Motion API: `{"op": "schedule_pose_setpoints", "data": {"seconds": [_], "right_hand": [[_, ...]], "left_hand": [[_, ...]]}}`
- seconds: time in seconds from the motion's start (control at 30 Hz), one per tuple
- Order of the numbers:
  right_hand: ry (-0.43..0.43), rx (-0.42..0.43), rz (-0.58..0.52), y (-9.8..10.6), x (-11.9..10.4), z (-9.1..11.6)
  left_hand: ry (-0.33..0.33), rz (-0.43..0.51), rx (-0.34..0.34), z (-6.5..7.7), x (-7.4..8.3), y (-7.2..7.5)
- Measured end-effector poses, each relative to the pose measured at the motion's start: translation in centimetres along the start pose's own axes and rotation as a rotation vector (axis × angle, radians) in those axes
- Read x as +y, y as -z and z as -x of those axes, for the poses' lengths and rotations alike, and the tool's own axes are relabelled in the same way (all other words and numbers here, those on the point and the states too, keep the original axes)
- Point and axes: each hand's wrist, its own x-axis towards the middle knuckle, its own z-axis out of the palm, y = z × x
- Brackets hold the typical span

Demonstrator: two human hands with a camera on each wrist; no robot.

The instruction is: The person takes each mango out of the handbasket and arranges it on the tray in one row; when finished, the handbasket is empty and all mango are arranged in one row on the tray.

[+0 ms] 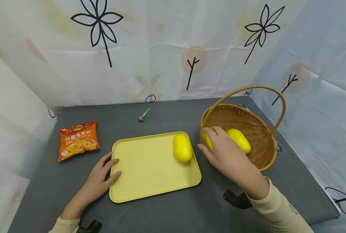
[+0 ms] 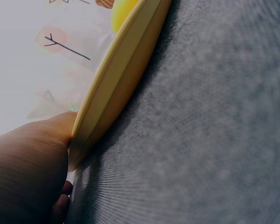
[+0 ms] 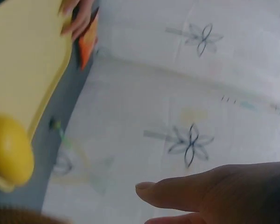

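Observation:
My left hand [image 1: 98, 179] rests over the left rim of a yellow tray [image 1: 146, 171], its thumb and fingertips touching the edge; the left wrist view has this hand against the tray's side. A smooth, oval yellow fruit [image 1: 183, 148], like a mango, lies at the tray's right end. To the right, my right hand [image 1: 223, 150] is over the near left rim of a wicker basket [image 1: 264, 142]. Beneath its fingers part of another yellow fruit [image 1: 209, 142] shows, with a further fruit [image 1: 239, 140] beside it. In the right wrist view its thumb [image 3: 172, 192] is stretched out straight.
An orange corn chip bag [image 1: 79, 139] lies left of the tray. Behind the tray is a small green lollipop [image 1: 141, 118]. The basket's tall handle [image 1: 255, 86] arches over it. A patterned cloth wall [image 1: 161, 64] borders the grey table [image 1: 167, 213].

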Motion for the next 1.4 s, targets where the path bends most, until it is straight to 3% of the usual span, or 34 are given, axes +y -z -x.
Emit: {"op": "schedule_pose_setpoints", "data": {"seconds": [0.27,0.57,1.0,1.4], "right_hand": [[-0.138,-0.148,0.034,0.8,5.2,-2.0],[-0.23,-0.36,-0.042,-1.0,7.4,-3.2],[-0.15,-0.447,-0.028,-2.7,8.2,-3.9],[-0.128,-0.486,-0.025,-3.3,8.3,-3.7]], "left_hand": [[-0.008,-0.003,0.007,0.0,-0.1,0.1],[-0.004,0.01,-0.004,0.1,-0.2,-0.1],[0.003,0.002,0.0,0.0,-0.3,-0.1],[0.005,0.005,0.0,0.1,0.0,0.0]]}}
